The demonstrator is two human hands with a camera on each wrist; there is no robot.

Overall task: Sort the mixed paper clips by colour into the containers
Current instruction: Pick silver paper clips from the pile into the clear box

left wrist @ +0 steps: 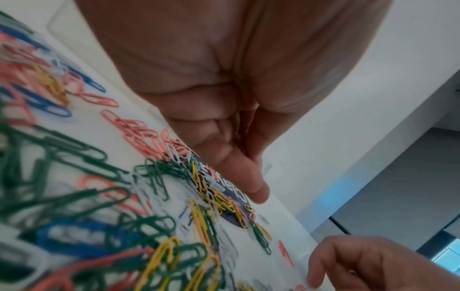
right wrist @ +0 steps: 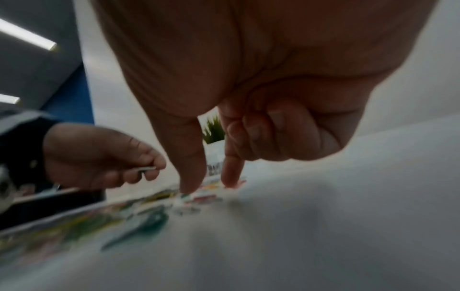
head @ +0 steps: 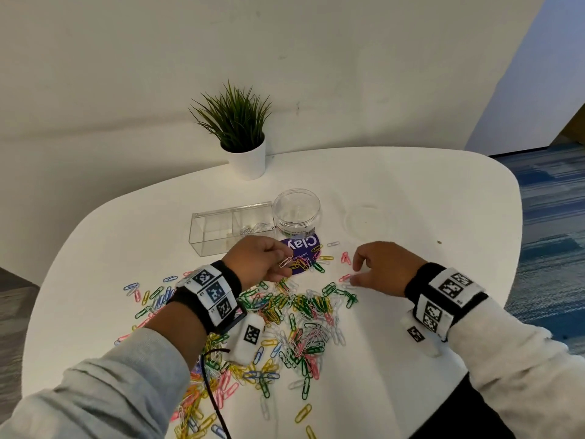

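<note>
Mixed paper clips (head: 285, 321) are seen heaped on the table (head: 411, 191), a white clip (head: 286, 262) pinched in the left hand (head: 256, 263) before the divided clear box (head: 218, 228), while the right hand (head: 383, 264), thumb and forefinger apart only in the wrist view, touches down near pink clips (head: 345, 257).

A pale clip (head: 286, 262), perhaps white, is pinched by the left hand (head: 256, 263) just before the round jar (head: 297, 213).

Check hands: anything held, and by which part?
Left hand pinches a white clip by one end, the rest sticking out. Right hand holds nothing; its fingertips touch down among loose clips.
</note>
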